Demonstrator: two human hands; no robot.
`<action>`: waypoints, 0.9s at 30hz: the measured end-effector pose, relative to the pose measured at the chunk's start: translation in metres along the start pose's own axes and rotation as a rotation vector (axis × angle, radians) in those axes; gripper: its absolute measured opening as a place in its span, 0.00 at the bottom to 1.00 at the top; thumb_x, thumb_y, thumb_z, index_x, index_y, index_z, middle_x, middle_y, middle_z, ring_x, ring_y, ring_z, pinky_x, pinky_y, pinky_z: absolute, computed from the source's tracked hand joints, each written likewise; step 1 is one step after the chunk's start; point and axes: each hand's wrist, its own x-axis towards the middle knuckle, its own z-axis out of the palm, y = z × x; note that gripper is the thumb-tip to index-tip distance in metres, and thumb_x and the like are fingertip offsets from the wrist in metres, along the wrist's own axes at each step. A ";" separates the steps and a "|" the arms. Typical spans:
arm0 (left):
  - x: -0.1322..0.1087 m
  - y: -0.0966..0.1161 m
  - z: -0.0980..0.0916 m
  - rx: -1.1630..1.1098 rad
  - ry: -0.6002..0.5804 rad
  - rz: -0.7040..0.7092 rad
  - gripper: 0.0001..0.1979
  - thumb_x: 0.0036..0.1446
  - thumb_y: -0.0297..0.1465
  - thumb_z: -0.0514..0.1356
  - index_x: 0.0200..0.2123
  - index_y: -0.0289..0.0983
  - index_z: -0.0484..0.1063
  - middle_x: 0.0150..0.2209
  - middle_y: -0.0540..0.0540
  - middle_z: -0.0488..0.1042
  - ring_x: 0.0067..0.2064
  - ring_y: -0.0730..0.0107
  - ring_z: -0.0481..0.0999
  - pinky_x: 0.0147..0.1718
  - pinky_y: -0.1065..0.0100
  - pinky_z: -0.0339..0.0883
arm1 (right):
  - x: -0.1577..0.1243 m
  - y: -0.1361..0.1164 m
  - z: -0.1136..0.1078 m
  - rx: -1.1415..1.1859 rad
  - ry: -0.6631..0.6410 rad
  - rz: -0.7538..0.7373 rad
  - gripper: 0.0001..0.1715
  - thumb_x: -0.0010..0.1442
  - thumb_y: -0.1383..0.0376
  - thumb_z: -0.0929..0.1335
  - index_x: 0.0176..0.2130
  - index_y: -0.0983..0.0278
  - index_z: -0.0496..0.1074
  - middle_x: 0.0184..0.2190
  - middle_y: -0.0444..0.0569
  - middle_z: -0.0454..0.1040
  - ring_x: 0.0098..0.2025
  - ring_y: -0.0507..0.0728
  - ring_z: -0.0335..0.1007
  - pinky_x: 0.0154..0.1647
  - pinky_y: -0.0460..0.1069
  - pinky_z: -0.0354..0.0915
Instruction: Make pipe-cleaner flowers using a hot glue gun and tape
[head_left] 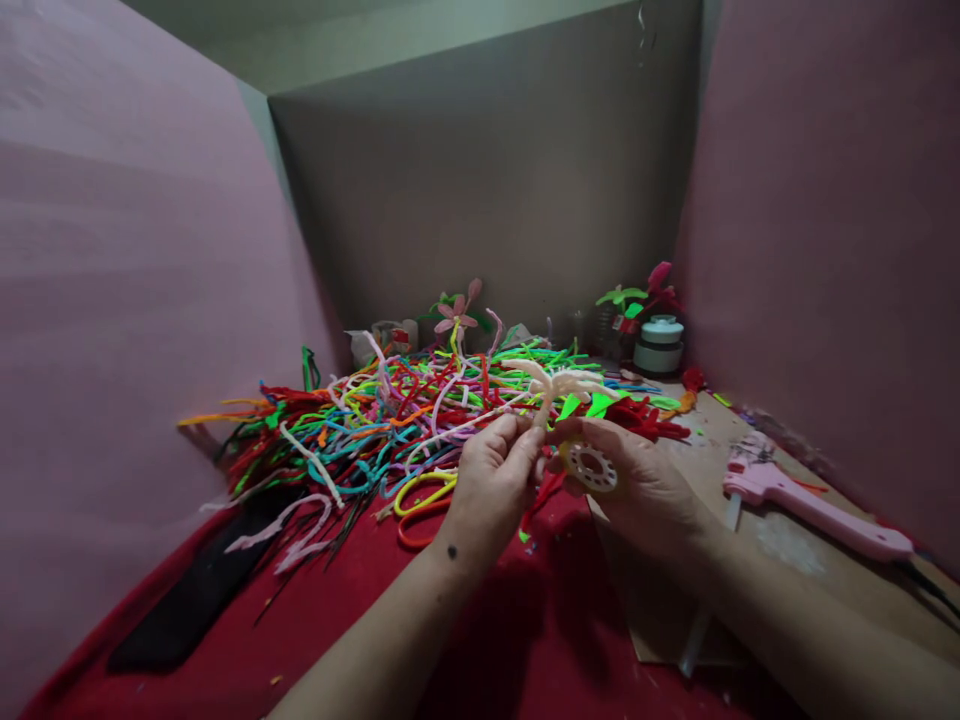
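My left hand is closed, pinching the stem of a cream pipe-cleaner flower whose petals spread out above the fingers. Close beside it, my right hand is closed around a pale plastic tape spool with a ring of holes. The right fingertips are near the flower's stem; whether they touch it is hidden. Behind both hands lies a large heap of colourful pipe cleaners. Yellow-and-red-handled scissors lie just left of my left wrist.
A pink glue gun rests on a brown board at right, its cord trailing off. A black phone-like slab lies on the red cloth. Behind are a pink flower and a lidded jar. Panels enclose three sides.
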 end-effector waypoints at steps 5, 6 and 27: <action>0.000 0.001 0.003 -0.080 -0.017 -0.079 0.12 0.51 0.38 0.60 0.27 0.36 0.62 0.15 0.59 0.58 0.12 0.86 0.49 0.11 0.79 0.43 | -0.001 0.001 0.002 0.070 -0.016 0.079 0.21 0.53 0.49 0.67 0.35 0.64 0.76 0.29 0.48 0.74 0.26 0.51 0.63 0.22 0.45 0.54; 0.001 0.001 0.002 -0.100 -0.029 -0.100 0.12 0.50 0.38 0.60 0.28 0.36 0.62 0.15 0.59 0.58 0.12 0.86 0.49 0.10 0.79 0.43 | -0.001 0.001 0.002 0.080 -0.003 0.089 0.22 0.53 0.48 0.67 0.35 0.64 0.76 0.30 0.49 0.74 0.27 0.51 0.63 0.22 0.44 0.54; 0.005 -0.007 0.000 0.083 -0.010 -0.101 0.15 0.48 0.42 0.61 0.28 0.34 0.67 0.15 0.59 0.54 0.14 0.84 0.49 0.14 0.77 0.44 | -0.011 -0.003 0.011 -0.523 0.140 -0.147 0.30 0.56 0.45 0.62 0.39 0.65 0.76 0.25 0.46 0.71 0.27 0.53 0.62 0.29 0.48 0.60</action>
